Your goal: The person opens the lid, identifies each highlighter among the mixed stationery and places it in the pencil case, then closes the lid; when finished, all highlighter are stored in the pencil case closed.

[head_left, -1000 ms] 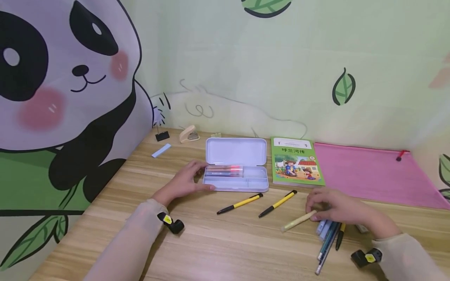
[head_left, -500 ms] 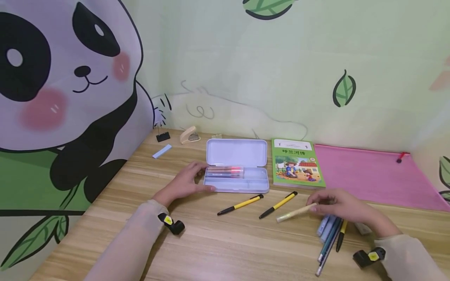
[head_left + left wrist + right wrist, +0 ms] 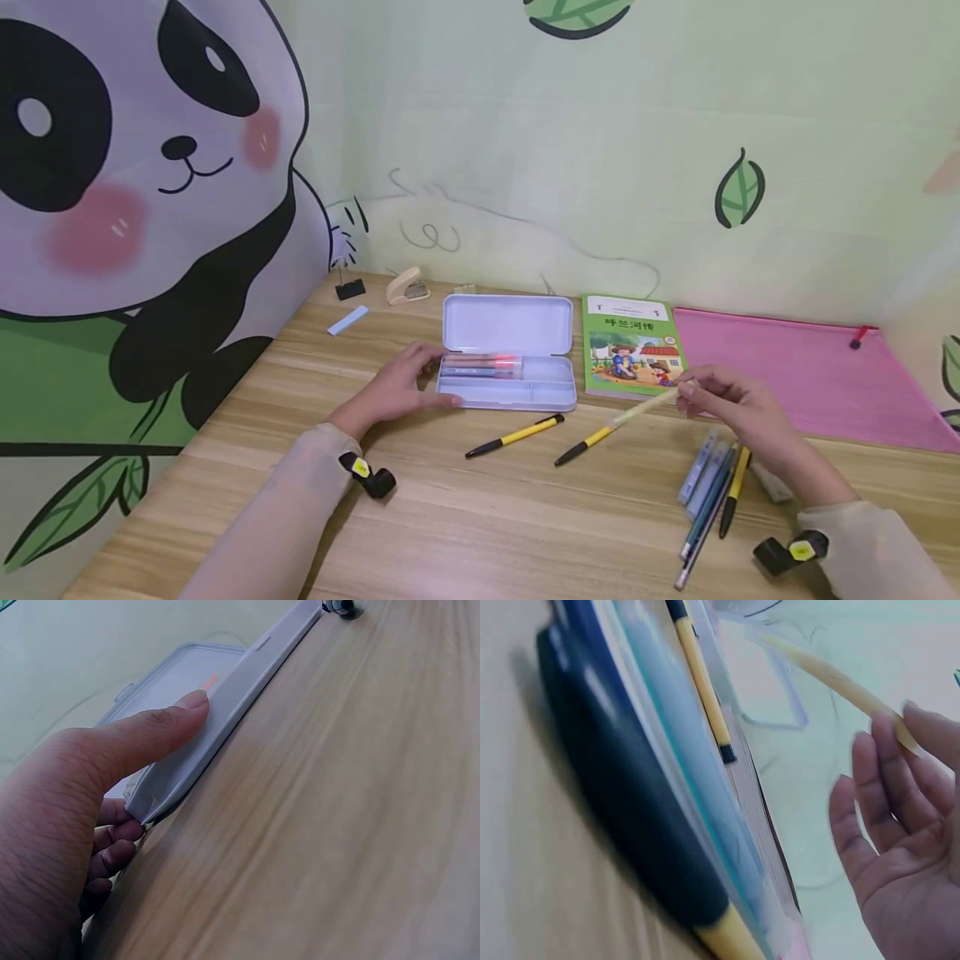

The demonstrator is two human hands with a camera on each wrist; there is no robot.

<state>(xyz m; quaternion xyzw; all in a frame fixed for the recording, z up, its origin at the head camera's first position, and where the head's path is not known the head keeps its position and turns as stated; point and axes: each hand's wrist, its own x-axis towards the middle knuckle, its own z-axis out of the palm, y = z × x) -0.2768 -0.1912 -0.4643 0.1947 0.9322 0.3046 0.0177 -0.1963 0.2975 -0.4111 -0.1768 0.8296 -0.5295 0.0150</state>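
Note:
My left hand (image 3: 393,387) holds the left end of an open pale lilac pencil case (image 3: 553,405). Its thumb (image 3: 161,733) lies along the front wall, and the other fingers curl at the corner in the left wrist view. A clear packet of pens (image 3: 480,367) lies in the case's back compartment; the front ones hold nothing visible. To the right, my right hand (image 3: 738,408) pinches a pale yellow pen (image 3: 651,403) by one end, between thumb and fingertips. The pen is raised, slanting down leftward, and its far end overlaps a yellow-and-black ballpoint (image 3: 583,446) on the table.
A second yellow-and-black ballpoint (image 3: 516,436) lies before the case. Below my right hand are several blue pens and pencils (image 3: 705,487) and another ballpoint (image 3: 735,492). Behind are a green book (image 3: 630,333), pink zip pouch (image 3: 795,375), stapler (image 3: 407,287), binder clip (image 3: 350,289) and blue strip (image 3: 348,321).
My right hand has lifted the pale yellow pen up and away from the pile, toward the book. My left hand has stayed on the pencil case.

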